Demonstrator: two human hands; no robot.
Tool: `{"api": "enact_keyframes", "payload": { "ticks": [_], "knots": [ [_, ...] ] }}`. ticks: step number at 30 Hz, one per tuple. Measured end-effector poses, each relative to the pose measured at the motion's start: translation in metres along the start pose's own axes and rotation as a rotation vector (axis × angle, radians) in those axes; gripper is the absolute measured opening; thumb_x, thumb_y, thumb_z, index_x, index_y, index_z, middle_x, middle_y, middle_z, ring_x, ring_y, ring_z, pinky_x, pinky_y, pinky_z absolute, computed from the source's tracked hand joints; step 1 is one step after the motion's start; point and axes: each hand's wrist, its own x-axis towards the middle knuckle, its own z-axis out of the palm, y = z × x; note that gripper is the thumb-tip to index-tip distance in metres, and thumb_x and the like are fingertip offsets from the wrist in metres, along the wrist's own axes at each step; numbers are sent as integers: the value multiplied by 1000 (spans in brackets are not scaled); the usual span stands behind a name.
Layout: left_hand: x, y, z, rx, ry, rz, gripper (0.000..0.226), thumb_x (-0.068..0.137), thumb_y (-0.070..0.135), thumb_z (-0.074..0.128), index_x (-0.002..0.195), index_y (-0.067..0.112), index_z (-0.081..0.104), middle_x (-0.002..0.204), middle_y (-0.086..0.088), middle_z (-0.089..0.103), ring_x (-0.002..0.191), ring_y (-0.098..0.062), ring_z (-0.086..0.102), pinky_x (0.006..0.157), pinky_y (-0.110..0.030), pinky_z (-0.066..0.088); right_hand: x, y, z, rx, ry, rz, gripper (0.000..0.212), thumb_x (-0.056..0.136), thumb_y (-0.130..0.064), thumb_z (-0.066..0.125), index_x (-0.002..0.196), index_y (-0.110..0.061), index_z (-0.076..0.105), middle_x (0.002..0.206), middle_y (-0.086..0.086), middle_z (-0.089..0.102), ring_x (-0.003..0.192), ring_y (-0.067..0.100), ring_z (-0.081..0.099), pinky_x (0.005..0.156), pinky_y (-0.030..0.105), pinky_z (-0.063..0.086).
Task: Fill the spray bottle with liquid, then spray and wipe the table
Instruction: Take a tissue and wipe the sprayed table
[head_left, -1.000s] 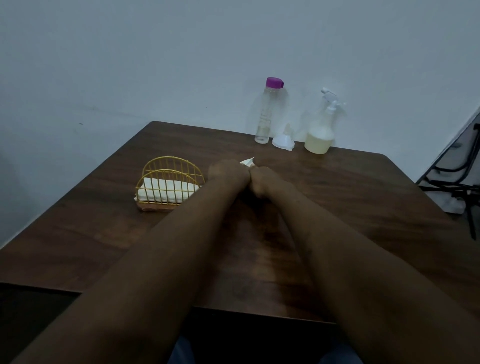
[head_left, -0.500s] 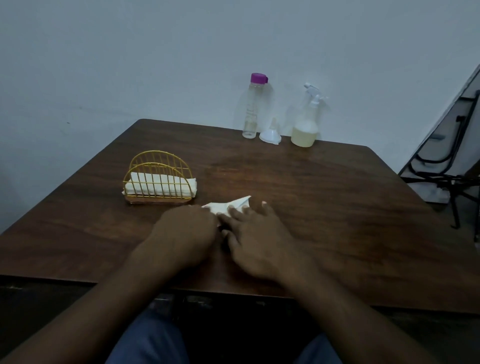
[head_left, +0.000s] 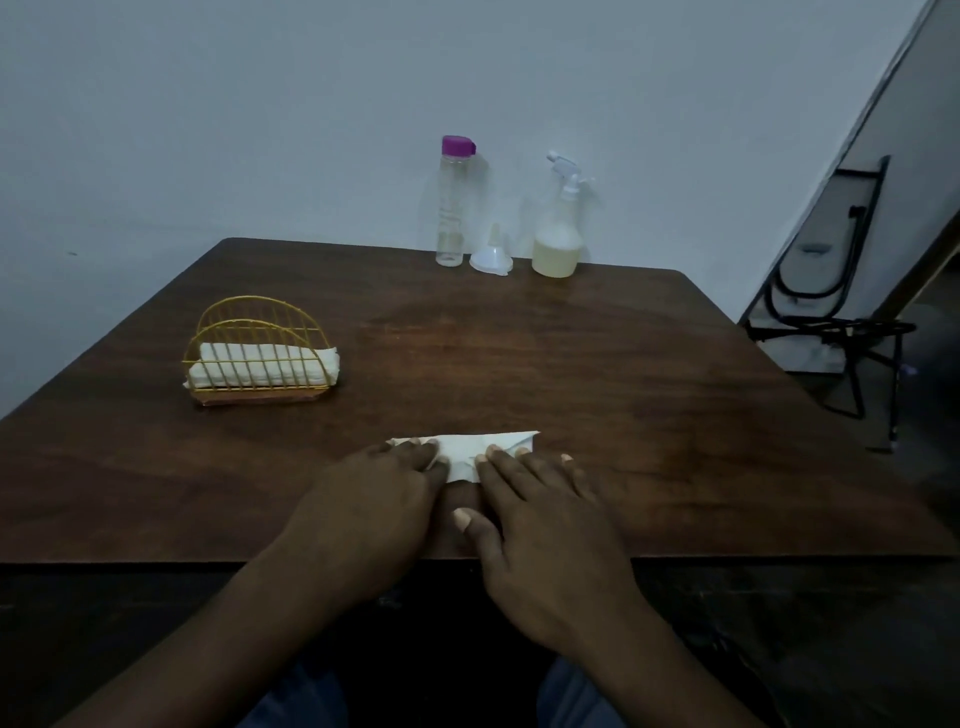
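we press folded tissue (head_left: 464, 451) flat on counter (head_left: 597, 374): left hand (head_left: 371, 512) & right hand (head_left: 553, 535) w/ fingers straight, nothing gripped.

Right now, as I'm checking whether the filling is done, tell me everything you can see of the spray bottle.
The spray bottle looks like clear plastic with a white trigger head on top. It stands upright at the table's far edge by the wall, with pale yellowish liquid filling roughly its bottom third. A white funnel sits just left of it; whether they touch is unclear. Nothing holds it.
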Motion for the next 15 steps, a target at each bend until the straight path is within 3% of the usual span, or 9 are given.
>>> {"api": "enact_keyframes", "payload": {
  "ticks": [6,9,15],
  "knots": [
    [64,62,1,-67,91,200,51,108,28,34,158,20,40,169,-3,30,152,-19,35,122,-31,27,-21,80,-11,-33,15,218,83,94,-64,-1,161,-33,35,168,-17,30,154,7,26,128,45,8],
    [96,97,3,-99,112,266,47,108,29,35,151,20,49,165,-5,39,147,-21,42,119,-34,33,-35,115,-17,-24,41,325,67,103,-60,14,158,-32,40,167,-17,35,154,6,28,129,43,9],
    [139,161,6,-133,118,344,40,107,30,38,138,18,60,151,-6,54,135,-27,53,105,-44,49,-55,167,-28,-7,133,528,55,104,-51,34,150,-29,53,160,-11,48,149,10,40,127,46,17]
  ]
}}
